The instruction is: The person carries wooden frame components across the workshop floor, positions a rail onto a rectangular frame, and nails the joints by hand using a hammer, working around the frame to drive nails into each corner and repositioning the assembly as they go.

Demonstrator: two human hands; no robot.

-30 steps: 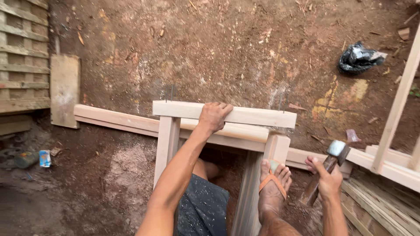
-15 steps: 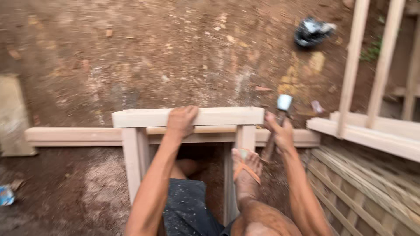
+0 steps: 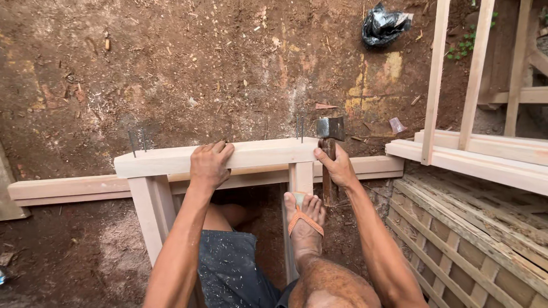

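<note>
Left hand [image 3: 210, 165] grips wooden frame's top rail [image 3: 171, 161]; right hand [image 3: 338, 166] grasps hammer [image 3: 329, 132] at rail end. Nails [image 3: 137, 140] stand partly driven, hammering unfinished.

A crumpled black plastic bag [image 3: 385, 24] lies on the dirt, with slatted wooden lattice panels [image 3: 474, 239] stacked at right.

Hands on wood frame, dirt ground.
Left hand [image 3: 210, 165] grips rail [image 3: 171, 160]; right hand [image 3: 338, 167] at 3 o'clock holds hammer [image 3: 329, 137].
</note>
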